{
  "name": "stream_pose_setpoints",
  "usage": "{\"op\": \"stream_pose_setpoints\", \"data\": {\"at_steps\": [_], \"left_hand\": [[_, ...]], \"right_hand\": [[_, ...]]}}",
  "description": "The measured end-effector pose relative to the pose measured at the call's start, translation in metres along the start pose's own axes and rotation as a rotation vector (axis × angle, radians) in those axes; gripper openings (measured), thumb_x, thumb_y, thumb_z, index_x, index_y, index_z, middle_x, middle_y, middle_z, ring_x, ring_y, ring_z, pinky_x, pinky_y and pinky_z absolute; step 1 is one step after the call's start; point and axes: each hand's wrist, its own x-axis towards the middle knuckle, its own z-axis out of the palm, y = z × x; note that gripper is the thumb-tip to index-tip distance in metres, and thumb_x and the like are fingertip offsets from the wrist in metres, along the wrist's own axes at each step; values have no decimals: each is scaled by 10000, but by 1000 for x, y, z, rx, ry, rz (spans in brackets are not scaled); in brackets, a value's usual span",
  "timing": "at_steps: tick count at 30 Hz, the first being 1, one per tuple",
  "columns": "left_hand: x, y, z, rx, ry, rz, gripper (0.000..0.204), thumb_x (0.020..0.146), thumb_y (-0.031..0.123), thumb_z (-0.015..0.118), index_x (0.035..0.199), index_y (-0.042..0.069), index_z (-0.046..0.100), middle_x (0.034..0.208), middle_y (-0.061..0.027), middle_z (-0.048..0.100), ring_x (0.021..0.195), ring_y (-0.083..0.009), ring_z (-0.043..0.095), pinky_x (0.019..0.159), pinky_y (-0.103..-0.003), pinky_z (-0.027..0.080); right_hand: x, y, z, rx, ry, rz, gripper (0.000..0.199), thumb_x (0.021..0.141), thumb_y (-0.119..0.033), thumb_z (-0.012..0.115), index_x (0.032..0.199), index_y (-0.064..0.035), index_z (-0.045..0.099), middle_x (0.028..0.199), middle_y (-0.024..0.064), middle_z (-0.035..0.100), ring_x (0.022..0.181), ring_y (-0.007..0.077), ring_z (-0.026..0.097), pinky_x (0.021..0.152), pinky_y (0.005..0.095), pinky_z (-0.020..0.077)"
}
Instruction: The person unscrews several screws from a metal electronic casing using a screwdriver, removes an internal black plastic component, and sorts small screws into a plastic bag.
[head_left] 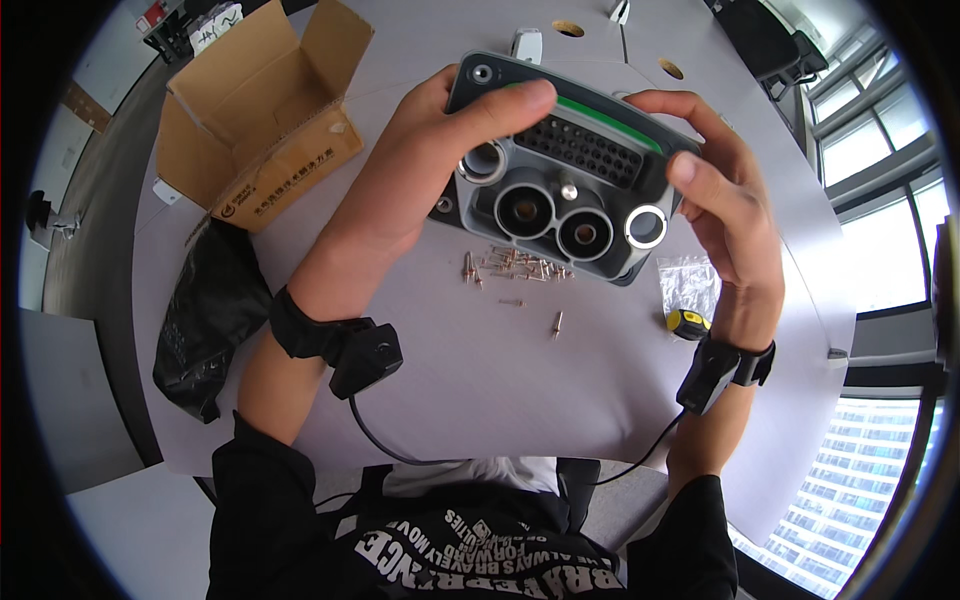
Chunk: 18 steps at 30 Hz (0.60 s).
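Both my hands hold up a dark grey, rectangular multi-pole connector (pixel 570 192) above the table, tilted with its right end lower. Its face shows a block of many small holes beside a green strip, two large round sockets and metal-ringed openings near the ends. My left hand (pixel 445 135) grips the left end, with the thumb lying across the top of the face. My right hand (pixel 728 185) holds the right end, thumb against its edge and index finger behind the top corner. Below the connector, small metal contact pins (pixel 520 265) lie in a loose pile, partly covered by it.
An open cardboard box (pixel 290 180) stands at the far left, with a black plastic bag (pixel 205 320) nearer me. A clear plastic bag (pixel 688 278) and a yellow-and-black object (pixel 688 322) lie by my right wrist. One pin (pixel 557 325) lies apart. Cables run from both wrist-worn devices.
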Motion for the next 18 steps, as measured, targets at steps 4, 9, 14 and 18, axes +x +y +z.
{"op": "stream_pose_setpoints", "data": {"at_steps": [4, 9, 14, 18], "left_hand": [[2, 0, -2, -37, 105, -4, 355, 985, 426, 738, 1026, 74, 719, 946, 15, 724, 862, -55, 667, 775, -230, 518], [5, -7, -2, -20, 163, -24, 350, 993, 435, 723, 1004, 85, 722, 912, 44, 691, 802, -33, 606, 721, -222, 471], [2, -6, 1, 22, 167, -2, 362, 999, 455, 710, 959, 95, 708, 875, 67, 643, 808, -22, 548, 734, -229, 431], [-1, -2, 3, 43, 167, 3, 369, 1002, 464, 703, 955, 98, 698, 874, 72, 629, 806, -24, 531, 735, -231, 424]], "right_hand": [[10, 12, 10, 73, 124, 107, 445, 945, -407, 763, 1159, -23, 692, 902, -20, 645, 796, 79, 565, 708, 241, 435], [12, 18, 23, 208, 126, 121, 444, 976, -422, 752, 1130, -12, 682, 979, 9, 652, 909, 88, 578, 803, 240, 443], [11, 15, 23, 240, 134, 133, 432, 973, -413, 754, 1104, -8, 681, 965, 18, 663, 887, 94, 593, 798, 244, 453], [8, 11, 25, 219, 142, 123, 426, 970, -399, 751, 1112, -5, 674, 946, 17, 662, 884, 93, 600, 787, 246, 460]]}}
